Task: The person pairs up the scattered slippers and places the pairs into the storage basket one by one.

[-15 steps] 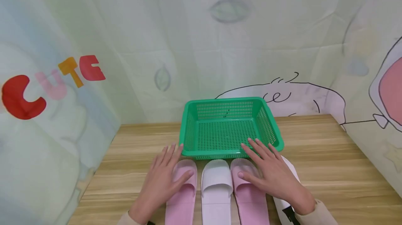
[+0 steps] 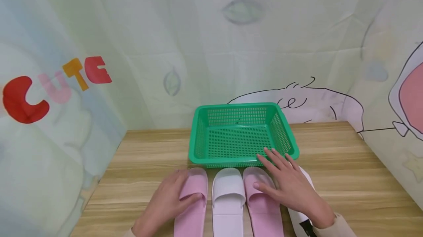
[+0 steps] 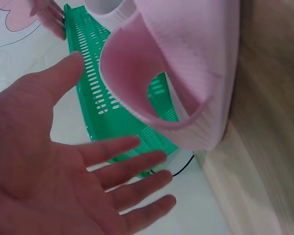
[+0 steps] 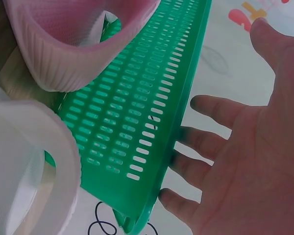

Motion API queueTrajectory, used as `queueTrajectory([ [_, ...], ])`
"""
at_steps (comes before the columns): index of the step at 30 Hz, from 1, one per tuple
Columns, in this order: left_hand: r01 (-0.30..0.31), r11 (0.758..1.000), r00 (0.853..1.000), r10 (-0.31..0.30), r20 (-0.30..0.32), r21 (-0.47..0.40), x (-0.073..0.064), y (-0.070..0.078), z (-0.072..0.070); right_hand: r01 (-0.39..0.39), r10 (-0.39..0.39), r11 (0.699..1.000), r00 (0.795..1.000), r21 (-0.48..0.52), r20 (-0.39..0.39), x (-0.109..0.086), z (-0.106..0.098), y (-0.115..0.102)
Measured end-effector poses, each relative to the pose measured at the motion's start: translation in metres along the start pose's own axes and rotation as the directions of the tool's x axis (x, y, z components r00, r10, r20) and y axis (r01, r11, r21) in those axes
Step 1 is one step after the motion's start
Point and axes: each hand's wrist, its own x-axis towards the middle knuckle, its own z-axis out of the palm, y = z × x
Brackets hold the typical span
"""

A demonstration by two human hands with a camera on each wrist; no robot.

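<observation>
Two pink and two white slippers lie in a row, toes toward a green basket (image 2: 211, 161). My left hand (image 2: 165, 196) is beside the leftmost pink slipper (image 2: 195, 183), its thumb over the foot opening. The left wrist view shows that palm (image 3: 63, 166) facing the slipper, fingers spread and holding nothing. Over the right side of the row hovers my right hand (image 2: 290, 189), fingers extended at the basket's front rim. It partly covers the other pink slipper (image 2: 266, 218) and the outer white slipper (image 2: 306, 175). Between the pink ones lies a white slipper (image 2: 228, 189).
The basket has slotted walls and stands behind the slippers on a wood-grain table (image 2: 357, 178). A printed curtain (image 2: 148, 46) with coloured letters and line drawings rises along the table's back and sides.
My left hand has come down and back toward the leftmost pink slipper, its fingers drawing away from the basket's corner. My right hand has shifted only slightly.
</observation>
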Motion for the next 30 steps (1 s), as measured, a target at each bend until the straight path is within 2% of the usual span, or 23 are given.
queueTrajectory([
  [6,-0.078,0.997,0.997,0.078,0.028,0.006,-0.0037,-0.0035,0.0047,-0.001,0.001,1.0,1.0,-0.004,-0.008,-0.0024,0.0006,0.0028],
  [13,-0.13,0.99,0.991,0.132,-0.028,0.048,-0.0031,-0.0045,0.0072,-0.006,0.006,1.0,1.0,-0.014,-0.004,-0.003,0.0009,0.0036],
  [22,-0.094,0.994,0.995,0.092,0.037,0.054,-0.0002,-0.0054,0.0062,-0.008,0.009,1.0,1.0,-0.024,0.005,-0.0018,0.0024,0.0027],
  [30,-0.064,0.991,0.998,0.061,0.025,0.116,-0.0035,-0.0066,-0.0011,0.007,-0.006,1.0,1.0,-0.019,0.011,-0.0022,0.0028,0.0039],
])
